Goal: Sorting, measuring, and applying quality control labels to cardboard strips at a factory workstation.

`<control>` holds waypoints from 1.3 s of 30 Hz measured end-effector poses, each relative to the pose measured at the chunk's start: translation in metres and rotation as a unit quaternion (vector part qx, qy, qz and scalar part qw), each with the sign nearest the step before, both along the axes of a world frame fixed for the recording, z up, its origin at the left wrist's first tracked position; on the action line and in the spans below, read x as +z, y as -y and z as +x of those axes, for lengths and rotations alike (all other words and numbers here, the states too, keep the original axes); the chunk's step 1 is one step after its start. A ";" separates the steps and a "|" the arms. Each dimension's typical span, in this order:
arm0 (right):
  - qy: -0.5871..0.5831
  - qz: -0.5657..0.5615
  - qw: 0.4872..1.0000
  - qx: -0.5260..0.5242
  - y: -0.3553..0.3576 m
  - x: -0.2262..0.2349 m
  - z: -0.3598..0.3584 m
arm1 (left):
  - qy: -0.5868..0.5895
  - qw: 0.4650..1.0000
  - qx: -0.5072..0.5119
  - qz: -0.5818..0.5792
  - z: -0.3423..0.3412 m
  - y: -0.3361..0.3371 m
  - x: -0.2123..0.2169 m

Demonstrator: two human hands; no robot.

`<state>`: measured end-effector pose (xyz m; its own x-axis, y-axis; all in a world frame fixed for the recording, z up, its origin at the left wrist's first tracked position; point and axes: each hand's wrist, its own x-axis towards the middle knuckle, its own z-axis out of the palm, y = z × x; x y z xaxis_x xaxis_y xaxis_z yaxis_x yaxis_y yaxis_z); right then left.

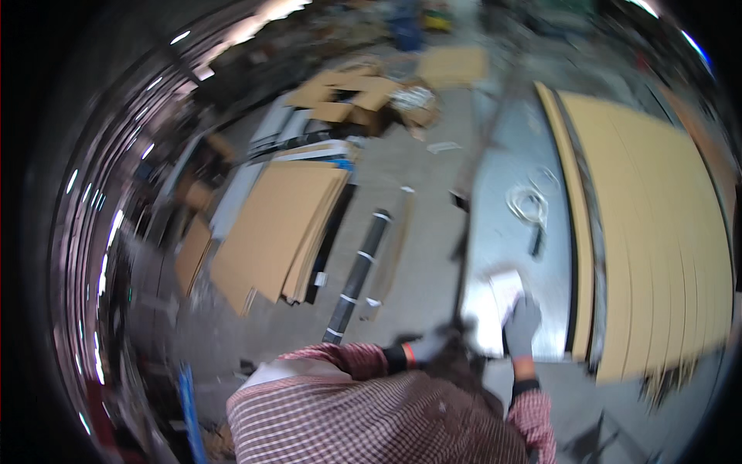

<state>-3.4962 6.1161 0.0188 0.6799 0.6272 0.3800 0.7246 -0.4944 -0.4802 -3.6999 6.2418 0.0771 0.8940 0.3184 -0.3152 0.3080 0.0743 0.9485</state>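
On my left lie cardboard sheets [270, 224], then a dark roll [359, 276]. My left hand [431, 346] is blurred near the corner of the metal table [488, 232]; if it is open, I cannot tell. The white sheet [505, 284] is on this table, just ahead and slightly left of my right hand [523, 321], the nearer one, which seems to touch it; whether it grips, I cannot tell. The table runs lengthwise away from me, with tan boards [657, 232] along its right.
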 end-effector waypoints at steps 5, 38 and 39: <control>-0.070 -0.166 0.978 0.104 -0.011 0.026 -0.105 | 0.086 0.995 -0.042 0.007 -0.019 -0.004 -0.166; -0.443 0.143 0.883 0.052 0.262 0.151 0.161 | 0.066 0.918 0.110 -0.376 0.218 0.276 0.082; -0.470 0.106 0.873 0.071 0.268 0.152 0.170 | 0.064 0.933 0.089 -0.343 0.220 0.284 0.085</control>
<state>-3.3259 5.8479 0.1708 0.6754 0.7135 -0.1867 0.0078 -0.2601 -0.9656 -3.4800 5.9577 0.1625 0.8903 0.2283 -0.3940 0.1206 0.7161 0.6875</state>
